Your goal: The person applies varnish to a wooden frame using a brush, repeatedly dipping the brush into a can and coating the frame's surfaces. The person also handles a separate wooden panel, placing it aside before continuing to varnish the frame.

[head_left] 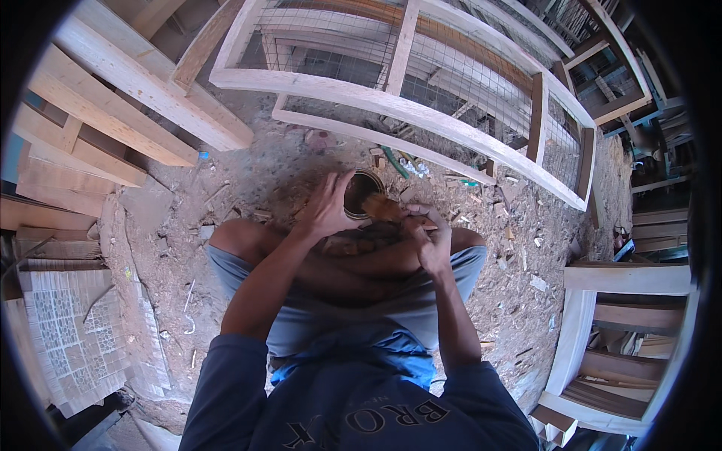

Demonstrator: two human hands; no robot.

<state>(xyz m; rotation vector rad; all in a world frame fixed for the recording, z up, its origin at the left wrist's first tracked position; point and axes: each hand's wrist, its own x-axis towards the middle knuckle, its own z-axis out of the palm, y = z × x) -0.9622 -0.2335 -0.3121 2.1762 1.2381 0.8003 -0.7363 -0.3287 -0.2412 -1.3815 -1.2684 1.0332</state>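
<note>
A round open can [362,186] with a pale metal rim stands in front of my crossed legs, its inside dark. My left hand [328,209] grips the can's left side, thumb at the near edge and fingers along the far side. In my right hand [432,234] is a paintbrush [385,208], its handle pinched between thumb and fingers. The brush's brown bristles point left and lie over the can's right rim. How much liquid the can holds is too dark to tell.
A pale wooden frame with wire mesh [376,101] stretches across the far side. Long planks [143,90] lean at left, near stacked patterned sheets [75,331]. Another wooden frame [571,338] stands at right. Wood chips and scraps litter the dirt floor [519,248].
</note>
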